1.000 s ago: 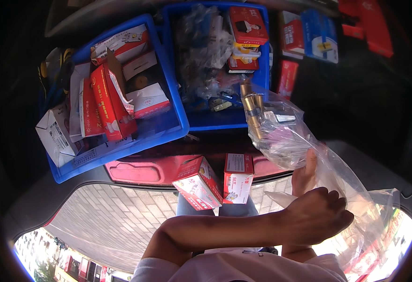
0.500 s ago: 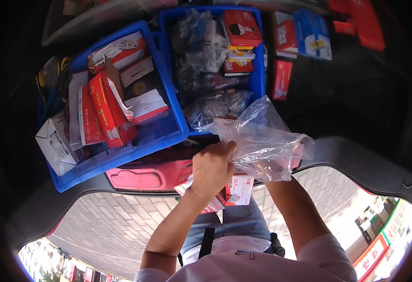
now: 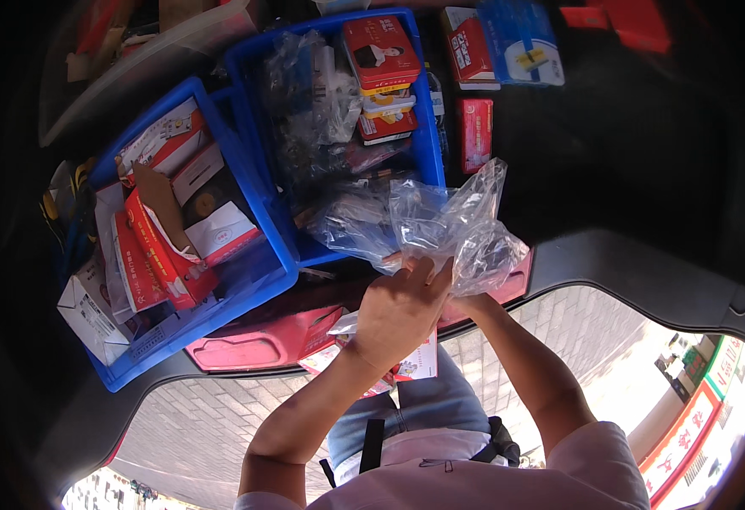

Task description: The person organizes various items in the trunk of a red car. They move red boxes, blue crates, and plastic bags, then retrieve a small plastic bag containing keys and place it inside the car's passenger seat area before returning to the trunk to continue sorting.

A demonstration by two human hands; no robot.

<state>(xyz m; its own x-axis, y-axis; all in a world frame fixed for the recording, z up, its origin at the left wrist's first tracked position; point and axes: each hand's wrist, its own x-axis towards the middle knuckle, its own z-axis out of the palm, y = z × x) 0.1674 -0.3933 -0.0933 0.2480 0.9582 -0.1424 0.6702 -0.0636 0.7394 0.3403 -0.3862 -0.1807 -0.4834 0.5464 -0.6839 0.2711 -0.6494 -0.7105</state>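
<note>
A clear plastic bag (image 3: 453,229), crumpled and see-through, spreads out in front of me at the edge of a car boot. My left hand (image 3: 402,310) grips its near end with bent fingers. Close beside it, my right hand (image 3: 464,299) reaches the bag from the right; the plastic and the left hand hide its fingers. Whether the bag contains anything, I cannot tell. Behind my left wrist, a red-and-white printed box (image 3: 419,361) shows in part, with more printed card next to it.
At the left, a blue crate (image 3: 266,293) holds several red-and-white boxes. A second blue crate (image 3: 428,127) contains plastic-wrapped parts and red tins. Further right lie a red box (image 3: 476,136) and a blue package (image 3: 521,42). A pink-red panel (image 3: 245,350) lines the near edge.
My hands have come closer together and the bag has bunched up between them. The view has shifted, so the crates appear further left.
</note>
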